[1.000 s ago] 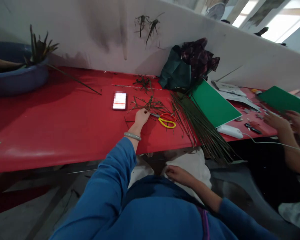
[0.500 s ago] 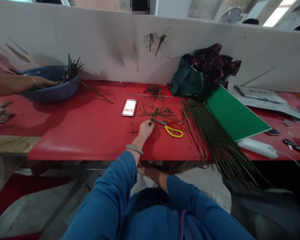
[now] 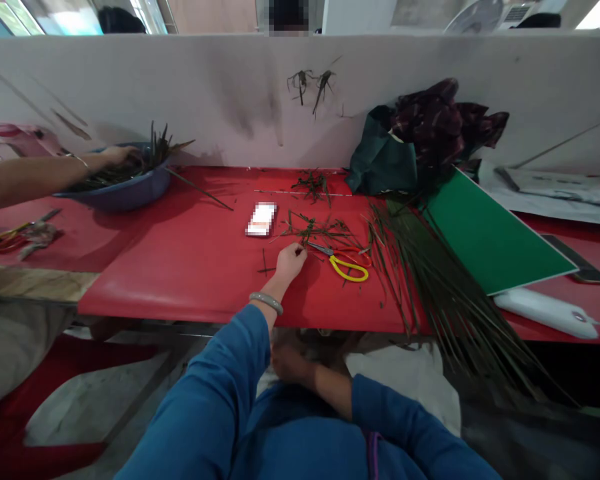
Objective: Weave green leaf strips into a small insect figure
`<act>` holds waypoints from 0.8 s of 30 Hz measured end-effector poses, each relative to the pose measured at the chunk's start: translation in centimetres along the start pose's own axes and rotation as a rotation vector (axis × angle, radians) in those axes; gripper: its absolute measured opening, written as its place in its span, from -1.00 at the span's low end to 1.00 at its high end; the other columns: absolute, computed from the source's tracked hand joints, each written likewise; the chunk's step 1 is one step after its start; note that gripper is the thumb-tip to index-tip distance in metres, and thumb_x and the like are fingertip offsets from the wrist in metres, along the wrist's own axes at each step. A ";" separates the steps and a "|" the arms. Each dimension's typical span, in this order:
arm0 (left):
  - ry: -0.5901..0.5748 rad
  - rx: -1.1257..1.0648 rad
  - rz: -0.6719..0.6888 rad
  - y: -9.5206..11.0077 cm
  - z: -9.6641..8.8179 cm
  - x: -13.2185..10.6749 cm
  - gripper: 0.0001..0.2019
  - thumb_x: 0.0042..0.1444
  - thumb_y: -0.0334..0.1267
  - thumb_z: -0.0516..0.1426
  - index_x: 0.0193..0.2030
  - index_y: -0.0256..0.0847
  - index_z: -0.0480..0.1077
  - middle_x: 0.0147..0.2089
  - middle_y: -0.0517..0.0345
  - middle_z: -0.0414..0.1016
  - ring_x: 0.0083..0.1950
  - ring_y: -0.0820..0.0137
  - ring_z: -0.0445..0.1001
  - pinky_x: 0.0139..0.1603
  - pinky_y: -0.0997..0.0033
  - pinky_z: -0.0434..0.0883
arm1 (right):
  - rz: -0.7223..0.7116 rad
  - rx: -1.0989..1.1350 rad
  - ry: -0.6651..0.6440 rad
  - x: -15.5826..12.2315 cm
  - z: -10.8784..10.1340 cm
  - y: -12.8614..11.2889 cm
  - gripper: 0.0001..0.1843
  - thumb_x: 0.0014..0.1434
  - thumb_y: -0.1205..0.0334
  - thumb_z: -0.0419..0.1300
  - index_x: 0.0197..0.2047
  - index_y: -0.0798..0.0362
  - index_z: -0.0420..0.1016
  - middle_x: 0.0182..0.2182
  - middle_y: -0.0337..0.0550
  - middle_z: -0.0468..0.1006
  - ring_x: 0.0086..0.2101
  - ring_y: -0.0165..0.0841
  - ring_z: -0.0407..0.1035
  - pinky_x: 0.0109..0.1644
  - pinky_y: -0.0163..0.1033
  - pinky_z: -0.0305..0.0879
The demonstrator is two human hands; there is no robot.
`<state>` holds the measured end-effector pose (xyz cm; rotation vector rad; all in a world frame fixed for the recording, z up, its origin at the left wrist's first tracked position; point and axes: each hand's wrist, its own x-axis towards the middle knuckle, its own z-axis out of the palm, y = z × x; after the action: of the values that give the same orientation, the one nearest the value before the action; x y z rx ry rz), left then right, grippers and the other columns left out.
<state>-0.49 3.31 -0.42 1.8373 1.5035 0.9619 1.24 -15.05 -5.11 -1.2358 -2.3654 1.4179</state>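
Observation:
My left hand [image 3: 290, 260] rests on the red table [image 3: 180, 267], its fingers pinched on a thin green leaf strip from the small scatter of leaf scraps [image 3: 315, 230]. Scissors with yellow and red handles [image 3: 349, 267] lie just right of that hand. My right hand [image 3: 286, 363] is low in my lap below the table edge, dim and partly behind my blue sleeve, so its fingers are unclear. A bundle of long green leaves [image 3: 430, 287] fans out to the right and hangs over the front edge.
A small white card [image 3: 261, 220] lies behind my left hand. A green board [image 3: 485, 233], a white device [image 3: 540, 310] and a dark cloth bundle [image 3: 420, 140] sit to the right. At left, another person's hand [image 3: 115, 157] reaches into a blue basin [image 3: 125, 190]; another pair of scissors [image 3: 10, 237] lies nearby.
The view swung left, bringing the basin and the other person's arm into view. My left hand drew back slightly toward me with its pinch. My right hand dropped further under the table edge.

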 end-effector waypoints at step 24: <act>0.024 -0.072 -0.005 -0.4 0.6 0.4 -0.86 -0.06 -0.26 0.03 -0.51 -0.25 0.36 -0.52 0.22 0.38 -0.44 0.49 0.28 -0.37 0.50 0.22 | -0.146 0.265 0.572 -3.7 -15.5 0.7 -0.82 0.04 0.23 0.07 -0.30 0.09 0.42 -0.40 -0.21 0.51 -0.35 -0.42 0.36 -0.21 -0.29 0.26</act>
<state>-0.15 3.74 -1.00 1.7765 1.4677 1.0255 11.43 -6.85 3.97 -1.1712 -1.7814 1.0988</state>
